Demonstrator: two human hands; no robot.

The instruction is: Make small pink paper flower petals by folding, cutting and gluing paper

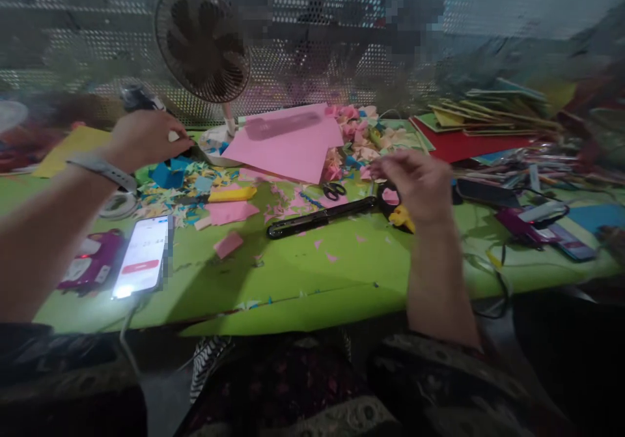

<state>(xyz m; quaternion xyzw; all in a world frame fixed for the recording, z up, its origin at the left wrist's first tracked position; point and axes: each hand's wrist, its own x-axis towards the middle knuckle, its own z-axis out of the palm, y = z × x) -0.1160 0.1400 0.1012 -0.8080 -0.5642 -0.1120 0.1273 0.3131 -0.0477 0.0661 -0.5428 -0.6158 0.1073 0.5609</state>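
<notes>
1. Left hand [149, 139]: fingers half curled, poised just beside loose bright-blue paper pieces [166, 175], left rear of the green-covered tabletop [293, 274]. Whether anything is gripped cannot be told.
2. Right hand [417, 180]: fingers bent, thumb and forefinger brought near together; any hold is lost in blur. Crumpled pink paper petals [347, 124] are massed just beyond its fingertips, towards the rear edge.
3. Large flat pink paper sheet [283, 147]: laid between the hands by the rear edge, probably propped by scraps beneath.
4. Black-handled scissors [334, 191]: set nearer the right hand, presumably for easy reach.
5. White-screened phone [144, 254]: placed face-up near the left front corner, probably for reading.
</notes>
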